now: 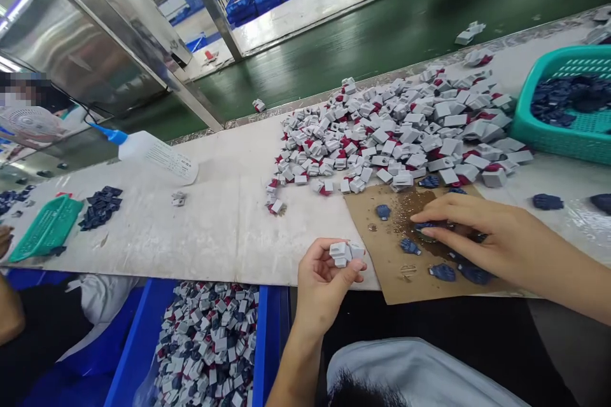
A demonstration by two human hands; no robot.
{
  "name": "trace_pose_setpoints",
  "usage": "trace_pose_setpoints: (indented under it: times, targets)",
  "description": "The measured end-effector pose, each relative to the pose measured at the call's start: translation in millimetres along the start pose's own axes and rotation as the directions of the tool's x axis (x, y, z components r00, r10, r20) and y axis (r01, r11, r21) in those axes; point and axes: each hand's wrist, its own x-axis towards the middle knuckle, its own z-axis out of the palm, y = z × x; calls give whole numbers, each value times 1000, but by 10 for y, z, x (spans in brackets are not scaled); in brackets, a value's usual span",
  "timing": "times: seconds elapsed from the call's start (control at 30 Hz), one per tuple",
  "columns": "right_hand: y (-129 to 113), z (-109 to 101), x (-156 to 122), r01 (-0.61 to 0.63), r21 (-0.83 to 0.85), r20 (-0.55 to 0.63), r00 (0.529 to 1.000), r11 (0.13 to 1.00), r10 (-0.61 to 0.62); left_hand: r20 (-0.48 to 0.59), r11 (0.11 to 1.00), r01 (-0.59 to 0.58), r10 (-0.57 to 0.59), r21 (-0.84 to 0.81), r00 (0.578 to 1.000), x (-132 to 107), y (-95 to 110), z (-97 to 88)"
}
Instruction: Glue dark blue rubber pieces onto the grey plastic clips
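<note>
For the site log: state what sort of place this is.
Most likely a factory assembly line. A big heap of identical grey plastic parts lies on the long workbench, a blue bin below holds more, and the left hand holds one such part.
</note>
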Motion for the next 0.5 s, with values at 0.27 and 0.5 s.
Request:
trace_pose_setpoints:
  times: [0.27, 0.5]
  targets:
    - [49, 9, -85, 163, -236, -37, 984, 958, -176, 47, 997, 40, -37, -70, 998, 3, 6, 63]
    - [15, -46, -69, 176, -199, -21, 983, 964, -184, 92, 996, 33, -25, -86, 995, -37, 8, 112]
